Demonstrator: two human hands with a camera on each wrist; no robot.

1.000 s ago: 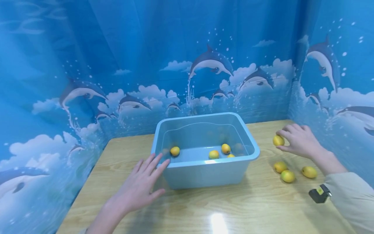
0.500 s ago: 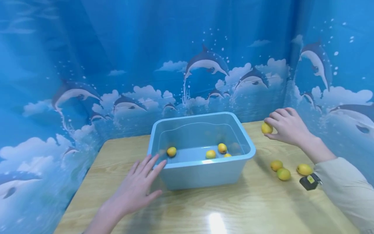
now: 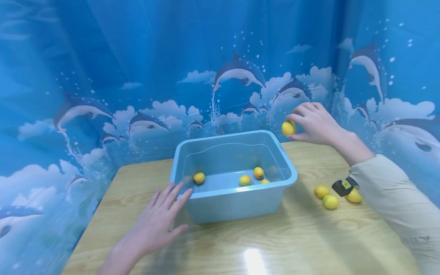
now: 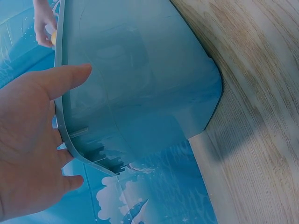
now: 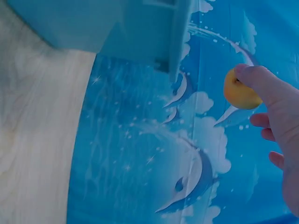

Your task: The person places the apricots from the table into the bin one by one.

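Yellow fruit (image 3: 288, 128) is pinched by the right hand (image 3: 315, 124): hold it gently, higher than the tub (image 3: 237, 206); left hand (image 3: 154, 225) is outspread.

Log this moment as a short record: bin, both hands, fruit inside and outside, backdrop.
Bin: light blue, upright on a wooden table
Left hand: fingers spread at the bin's near left corner
Right hand: pinches one yellow fruit, raised clear of the table
Fruit in bin: four visible; one at left, three toward the right, one of them partly hidden by the near wall
Fruit on table: three, right of the bin; one partly covered by the right arm's wrist device
Backdrop: blue, printed with dolphins and clouds
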